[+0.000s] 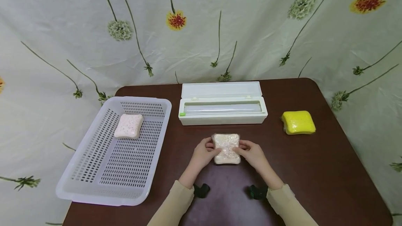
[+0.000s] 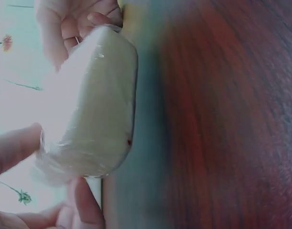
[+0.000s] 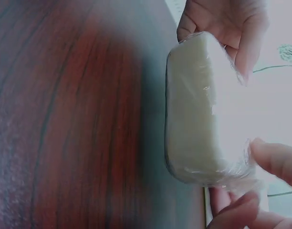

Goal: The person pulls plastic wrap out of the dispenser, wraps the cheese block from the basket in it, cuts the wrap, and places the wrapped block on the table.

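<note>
Block [image 1: 227, 149], wrapped, between both hands' fingers [image 1: 244, 152]

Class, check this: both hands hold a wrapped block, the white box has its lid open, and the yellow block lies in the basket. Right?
Not the last part: the head view shows the yellow block on the table, right of the white box. The rest is right.

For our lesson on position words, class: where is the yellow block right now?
In the head view, the yellow block lies on the right side of the table, with the white box and the right hand to its left.
</note>
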`<state>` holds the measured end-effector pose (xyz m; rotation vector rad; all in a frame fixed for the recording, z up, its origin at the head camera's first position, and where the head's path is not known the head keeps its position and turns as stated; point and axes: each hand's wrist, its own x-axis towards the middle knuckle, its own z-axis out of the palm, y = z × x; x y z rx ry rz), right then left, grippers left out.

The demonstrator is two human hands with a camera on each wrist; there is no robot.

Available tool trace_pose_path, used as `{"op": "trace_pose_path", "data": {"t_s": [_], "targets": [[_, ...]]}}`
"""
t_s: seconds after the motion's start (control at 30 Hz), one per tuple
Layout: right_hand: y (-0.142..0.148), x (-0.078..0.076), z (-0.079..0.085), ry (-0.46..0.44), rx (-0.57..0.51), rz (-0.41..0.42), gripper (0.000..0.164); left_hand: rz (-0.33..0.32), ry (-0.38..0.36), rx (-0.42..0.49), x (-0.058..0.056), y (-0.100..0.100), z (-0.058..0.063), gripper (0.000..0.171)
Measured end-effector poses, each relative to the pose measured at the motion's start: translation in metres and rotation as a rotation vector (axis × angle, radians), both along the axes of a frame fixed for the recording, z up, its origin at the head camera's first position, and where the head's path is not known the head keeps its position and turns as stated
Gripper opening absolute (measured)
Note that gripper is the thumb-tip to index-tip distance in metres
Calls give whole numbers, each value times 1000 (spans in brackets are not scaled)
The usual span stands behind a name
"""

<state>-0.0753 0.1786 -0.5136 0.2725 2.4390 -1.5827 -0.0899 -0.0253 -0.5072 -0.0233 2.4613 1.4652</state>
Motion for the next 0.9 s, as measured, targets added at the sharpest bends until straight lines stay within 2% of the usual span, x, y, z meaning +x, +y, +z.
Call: {"op": "trace_pose_path", "data": {"t_s": [0.2, 0.33, 0.4, 0.53, 0.63, 0.7, 0.8, 0.9], "targets": [[6, 6, 11, 68, -163, 7, 52, -38, 99, 67, 3, -3, 9, 57], [14, 11, 15, 136, -270, 95, 52, -54, 207, 96, 9, -2, 14, 52], [18, 14, 16, 159, -297, 155, 53, -66, 291, 82, 11, -1, 14, 50], [24, 19, 18, 160, -347, 237, 58, -79, 445, 24, 16, 1, 10, 46], [24, 21, 20, 132, -390, 237, 61, -89, 566, -42, 20, 4, 6, 46], [22, 23, 21, 114, -392, 221, 63, -105, 674, -103, 23, 7, 4, 47], [17, 26, 23, 95, -321, 190, 71, -130, 851, -218, 27, 12, 0, 48], [10, 28, 26, 82, -190, 165, 86, -146, 996, -313, 31, 17, -4, 44]]}}
